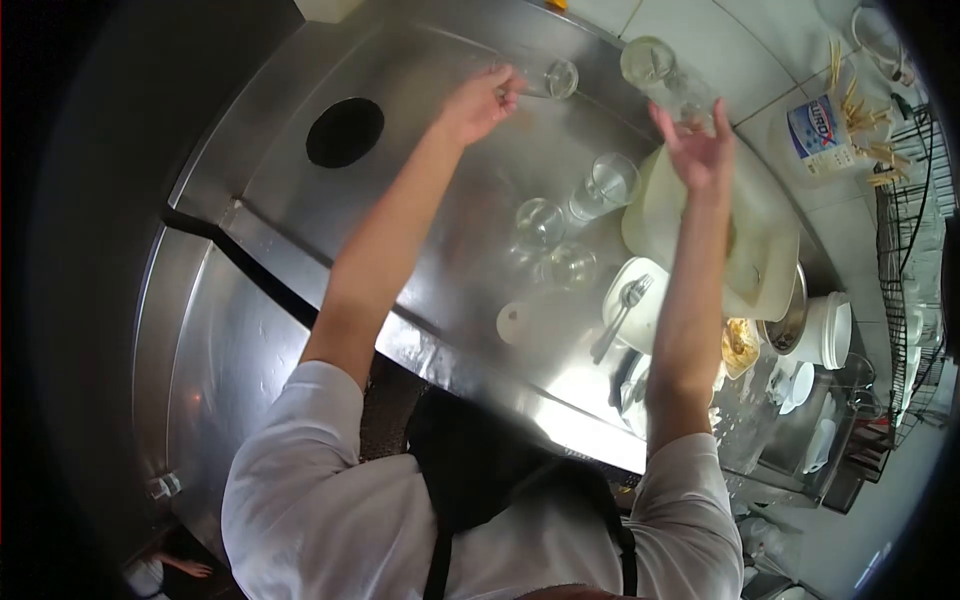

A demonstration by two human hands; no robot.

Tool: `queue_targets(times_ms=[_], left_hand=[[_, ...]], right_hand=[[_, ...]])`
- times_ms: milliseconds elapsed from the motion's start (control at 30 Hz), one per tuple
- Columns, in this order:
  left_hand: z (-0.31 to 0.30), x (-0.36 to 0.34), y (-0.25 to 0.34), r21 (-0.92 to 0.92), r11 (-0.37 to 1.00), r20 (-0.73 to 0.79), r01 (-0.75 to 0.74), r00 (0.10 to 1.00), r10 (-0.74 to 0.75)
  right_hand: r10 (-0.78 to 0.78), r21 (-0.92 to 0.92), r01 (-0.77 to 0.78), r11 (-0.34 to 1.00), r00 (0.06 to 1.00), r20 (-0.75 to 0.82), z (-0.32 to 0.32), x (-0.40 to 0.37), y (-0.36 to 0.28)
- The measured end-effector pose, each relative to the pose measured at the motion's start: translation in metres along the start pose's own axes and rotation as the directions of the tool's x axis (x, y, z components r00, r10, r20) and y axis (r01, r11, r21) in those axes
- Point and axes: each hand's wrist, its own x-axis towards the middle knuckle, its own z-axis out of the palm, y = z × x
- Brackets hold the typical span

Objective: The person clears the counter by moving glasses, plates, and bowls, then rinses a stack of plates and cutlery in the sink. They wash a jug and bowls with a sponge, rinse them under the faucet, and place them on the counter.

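Note:
My left hand (485, 103) is closed at the near end of a clear glass (560, 78), which lies tilted over the steel counter. On the right, my right hand (697, 150) grips the lower end of another clear glass (650, 64), with thumb and fingers around it, in front of the tiled wall. Between my forearms stand a tall clear glass (608, 182) and two more glasses, one (541, 222) to its left and one (570, 266) below it. A white dish (630, 275) with a fork (624, 312) sits beside my right forearm.
A large pale plastic tub (770, 265) stands behind my right forearm. The steel counter (430, 260) has a round black hole (345, 132) at left. A labelled container (820, 135) with wooden sticks and a wire rack (915, 260) are at right. Another person's hand (190, 568) shows at lower left.

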Motion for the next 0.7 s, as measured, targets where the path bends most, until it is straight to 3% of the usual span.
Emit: queue_targets(times_ms=[67,100,133,200,233,300,333,367,400,433,533,700], left_hand=[[-0.019,0.015,-0.019,-0.27,0.961,-0.005,0.062,0.998,-0.066],[-0.018,0.017,-0.02,-0.233,0.971,-0.033,0.056,0.997,-0.065],[-0.018,0.02,-0.021,-0.02,0.999,-0.069,0.031,0.997,-0.032],[-0.017,0.022,-0.021,0.402,0.916,-0.119,0.004,0.992,0.048],[-0.018,0.023,-0.025,0.654,0.753,-0.065,-0.074,0.986,0.153],[-0.02,0.024,-0.029,0.952,0.233,0.127,-0.199,0.948,0.29],[-0.021,0.023,-0.03,0.969,0.105,0.19,-0.226,0.942,0.275],[-0.021,0.021,-0.033,0.967,-0.023,0.252,-0.254,0.934,0.253],[-0.021,0.02,-0.035,0.947,-0.149,0.311,-0.283,0.924,0.223],[-0.023,0.021,-0.04,0.943,-0.2,0.304,-0.267,0.934,0.185],[-0.035,0.029,-0.061,0.924,-0.303,0.283,-0.235,0.951,0.125],[-0.033,0.057,-0.064,0.916,-0.35,0.259,-0.196,0.956,0.14]], right_hand=[[0.171,0.339,-0.208,0.917,0.976,0.137,0.002,0.03,0.016],[0.14,0.362,-0.177,0.915,0.982,0.128,0.014,0.033,0.024],[0.116,0.286,-0.146,0.947,0.986,0.119,0.02,0.04,0.023],[0.072,0.131,-0.085,0.988,0.992,0.104,0.028,0.057,0.024],[0.0,-0.089,0.004,0.996,0.999,0.041,0.028,0.068,0.022],[-0.175,-0.516,0.136,0.845,0.984,-0.026,0.033,0.083,0.016],[-0.325,-0.796,0.185,0.576,0.946,-0.014,0.034,0.083,0.019],[-0.453,-0.961,0.17,0.219,0.89,0.054,0.033,0.082,0.024],[-0.538,-0.982,0.09,-0.167,0.826,0.168,0.034,0.08,0.027],[-0.482,-0.844,0.012,-0.537,0.816,0.318,0.018,0.099,0.026],[-0.416,-0.729,-0.017,-0.684,0.831,0.371,-0.027,0.124,0.042],[-0.482,-0.81,-0.102,-0.578,0.843,0.238,-0.066,0.141,0.067]])
